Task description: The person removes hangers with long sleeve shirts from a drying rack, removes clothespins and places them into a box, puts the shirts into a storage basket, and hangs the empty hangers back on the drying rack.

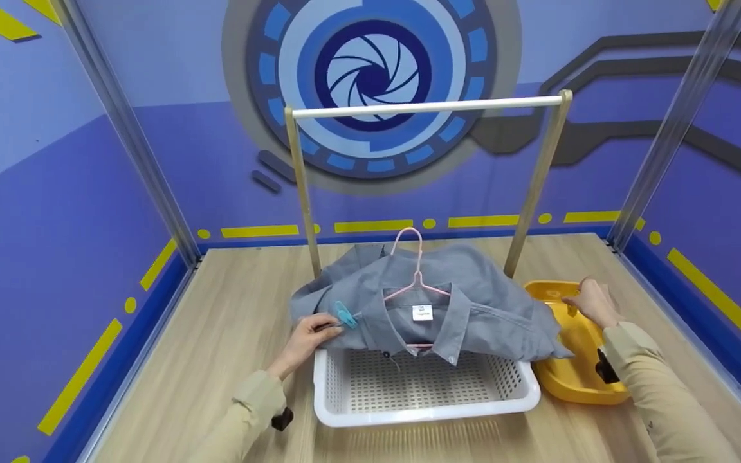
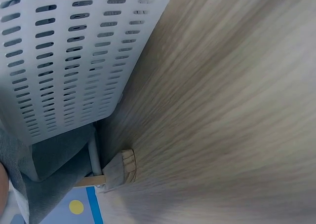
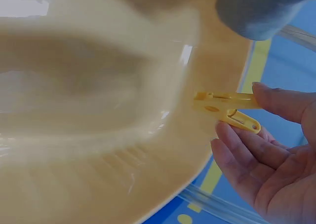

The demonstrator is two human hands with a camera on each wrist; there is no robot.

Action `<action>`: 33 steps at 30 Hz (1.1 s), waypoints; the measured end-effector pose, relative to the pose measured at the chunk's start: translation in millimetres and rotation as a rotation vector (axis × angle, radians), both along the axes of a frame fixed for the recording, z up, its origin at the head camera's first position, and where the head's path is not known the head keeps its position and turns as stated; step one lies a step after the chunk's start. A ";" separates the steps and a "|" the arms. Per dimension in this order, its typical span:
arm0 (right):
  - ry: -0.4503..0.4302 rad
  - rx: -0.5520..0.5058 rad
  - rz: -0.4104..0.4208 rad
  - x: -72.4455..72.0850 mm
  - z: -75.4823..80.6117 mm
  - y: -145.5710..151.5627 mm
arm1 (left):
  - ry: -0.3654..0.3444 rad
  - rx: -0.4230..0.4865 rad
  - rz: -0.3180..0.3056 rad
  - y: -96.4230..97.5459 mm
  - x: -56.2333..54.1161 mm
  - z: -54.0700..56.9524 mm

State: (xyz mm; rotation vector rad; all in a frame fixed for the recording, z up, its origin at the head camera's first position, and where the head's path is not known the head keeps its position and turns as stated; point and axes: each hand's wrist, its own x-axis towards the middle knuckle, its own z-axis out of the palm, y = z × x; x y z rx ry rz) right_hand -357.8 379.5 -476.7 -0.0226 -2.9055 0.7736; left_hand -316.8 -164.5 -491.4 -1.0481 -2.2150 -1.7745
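A grey collared shirt (image 1: 499, 302) lies on a pink hanger (image 1: 419, 280), draped over the back of a white perforated basket (image 1: 428, 415). A blue clothespin (image 1: 345, 315) is clipped on the shirt's left shoulder. Right beside that clip, my left hand (image 1: 306, 337) pinches the shirt's cloth between thumb and fingers. Over the yellow basin (image 1: 547, 286) on the right, my right hand (image 1: 595, 302) holds a yellow clothespin (image 3: 229, 105). In the right wrist view, the thumb (image 3: 281, 101) lies on one of its arms and the fingers sit under the other.
A rack with a white rail (image 1: 428, 108) and wooden posts (image 1: 541, 180) stands behind the shirt. Painted walls (image 1: 42, 193) enclose the wooden table (image 1: 235, 302) at the back and sides. The basin stands close against the basket's right side.
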 end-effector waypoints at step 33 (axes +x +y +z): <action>-0.173 0.084 -0.051 -12.0 -35.1 5.7 | -0.035 -0.007 0.022 0.9 -1.3 -1.9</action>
